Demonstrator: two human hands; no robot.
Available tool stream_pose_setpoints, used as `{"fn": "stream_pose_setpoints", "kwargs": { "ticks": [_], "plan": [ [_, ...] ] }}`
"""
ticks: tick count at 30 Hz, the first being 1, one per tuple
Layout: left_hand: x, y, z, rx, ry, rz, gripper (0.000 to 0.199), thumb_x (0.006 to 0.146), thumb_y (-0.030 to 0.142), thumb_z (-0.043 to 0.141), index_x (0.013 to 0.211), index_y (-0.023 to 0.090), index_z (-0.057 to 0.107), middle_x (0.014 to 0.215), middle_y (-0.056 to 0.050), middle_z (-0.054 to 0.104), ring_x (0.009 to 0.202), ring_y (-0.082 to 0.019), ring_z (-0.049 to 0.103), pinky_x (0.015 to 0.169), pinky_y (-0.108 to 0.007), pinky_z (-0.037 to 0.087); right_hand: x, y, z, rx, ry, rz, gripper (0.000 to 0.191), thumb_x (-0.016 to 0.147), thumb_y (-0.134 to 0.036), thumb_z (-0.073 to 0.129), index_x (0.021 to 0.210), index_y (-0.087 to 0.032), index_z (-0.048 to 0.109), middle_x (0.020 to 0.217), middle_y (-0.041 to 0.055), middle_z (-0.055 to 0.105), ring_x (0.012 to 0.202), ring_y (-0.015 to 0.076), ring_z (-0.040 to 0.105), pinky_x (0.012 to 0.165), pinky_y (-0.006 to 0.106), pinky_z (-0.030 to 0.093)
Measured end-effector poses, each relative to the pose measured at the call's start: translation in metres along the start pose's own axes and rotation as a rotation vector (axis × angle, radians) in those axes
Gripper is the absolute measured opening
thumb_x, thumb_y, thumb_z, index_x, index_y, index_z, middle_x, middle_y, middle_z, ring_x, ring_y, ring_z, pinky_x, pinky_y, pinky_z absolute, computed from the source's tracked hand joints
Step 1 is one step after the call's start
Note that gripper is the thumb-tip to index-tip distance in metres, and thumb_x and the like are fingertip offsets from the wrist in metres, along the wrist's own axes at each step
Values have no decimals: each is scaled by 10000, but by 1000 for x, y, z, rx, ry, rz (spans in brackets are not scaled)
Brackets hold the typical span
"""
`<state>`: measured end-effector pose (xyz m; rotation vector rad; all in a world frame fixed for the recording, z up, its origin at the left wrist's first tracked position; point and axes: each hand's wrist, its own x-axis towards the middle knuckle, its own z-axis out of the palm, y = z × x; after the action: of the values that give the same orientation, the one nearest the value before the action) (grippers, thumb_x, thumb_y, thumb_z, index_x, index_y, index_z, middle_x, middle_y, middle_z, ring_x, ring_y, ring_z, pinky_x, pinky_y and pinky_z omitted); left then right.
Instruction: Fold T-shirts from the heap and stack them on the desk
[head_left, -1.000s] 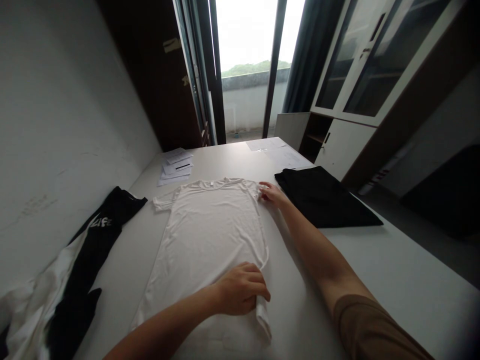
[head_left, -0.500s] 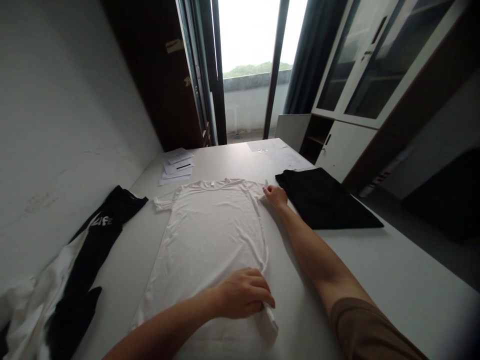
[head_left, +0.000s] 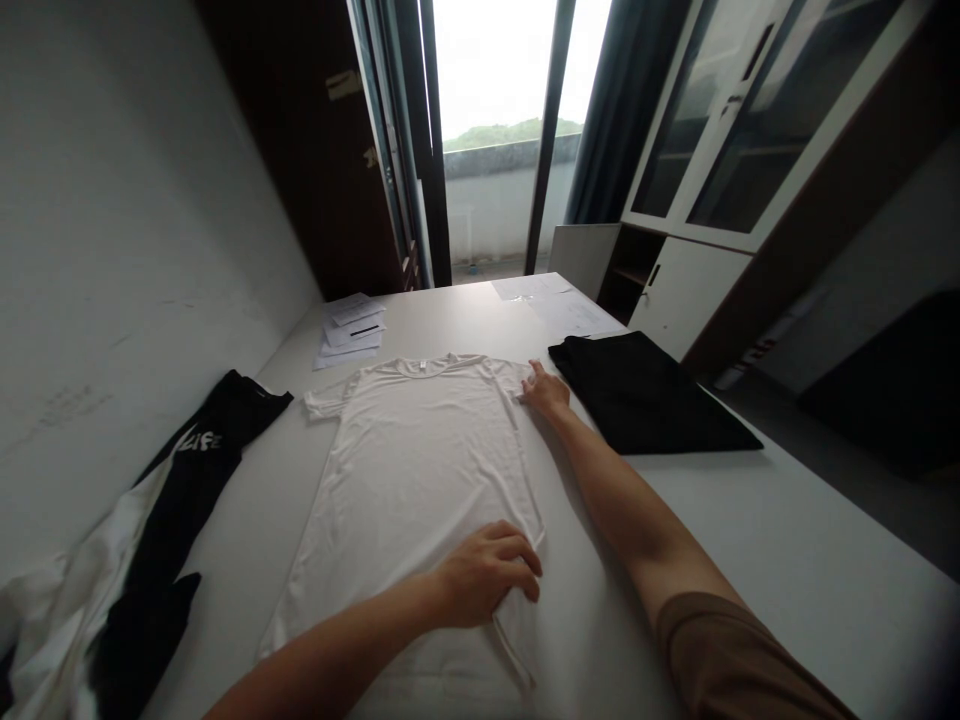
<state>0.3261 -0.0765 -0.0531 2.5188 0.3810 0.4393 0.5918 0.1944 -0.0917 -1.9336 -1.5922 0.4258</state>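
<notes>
A white short-sleeved T-shirt [head_left: 420, 470] lies spread on the table, its neckline at the far end. My left hand [head_left: 487, 575] is over its lower right side, fingers curled down at the fabric near the hem. A narrow fold of the hem runs out from under this hand toward me; the fingertips' grip is partly hidden. At the right sleeve, my right hand [head_left: 547, 388] touches the cloth with its fingers apart and the index finger raised. The sleeve lies flat beside it.
Folded black cloth [head_left: 652, 395] lies right of the shirt. On the left, black and white garments [head_left: 195, 460] lie against the wall. Papers [head_left: 351, 330] are at the table's far left, and more sheets [head_left: 566, 305] at its far right. A cabinet [head_left: 690, 280] stands beyond.
My right hand has loosened from the sleeve tip, which has dropped flat. My left hand has shifted slightly left and away from me, and the hem corner has come down and moved left.
</notes>
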Motion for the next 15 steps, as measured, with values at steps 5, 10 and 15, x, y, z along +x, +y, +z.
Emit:
{"fn": "stream_pose_setpoints", "kwargs": {
  "ticks": [5,10,15],
  "plan": [
    [-1,-2,3,-29,59,18,284,898,25,528,988,228,705,1183,-41,702,1193,-205,560,1100,-362,441,-1,-1,3,-213,97,-55,466,987,-389,598,1421,-221,602,1248,169,653,1198,302,557,1028,378,389],
    [2,1,3,-10,53,5,307,881,32,529,1041,227,704,1155,-51,714,1168,-206,580,1088,-367,457,0,5,6,-209,113,-32,416,973,-368,613,1365,-238,664,1412,167,562,1309,329,446,1105,435,315],
    [4,3,3,19,33,-1,191,900,118,612,1040,213,702,1129,-61,722,1154,-212,594,1082,-362,467,6,9,8,-164,56,-145,312,949,-299,617,1239,-267,725,1312,101,648,1240,263,529,1102,411,337]
  ]
}}
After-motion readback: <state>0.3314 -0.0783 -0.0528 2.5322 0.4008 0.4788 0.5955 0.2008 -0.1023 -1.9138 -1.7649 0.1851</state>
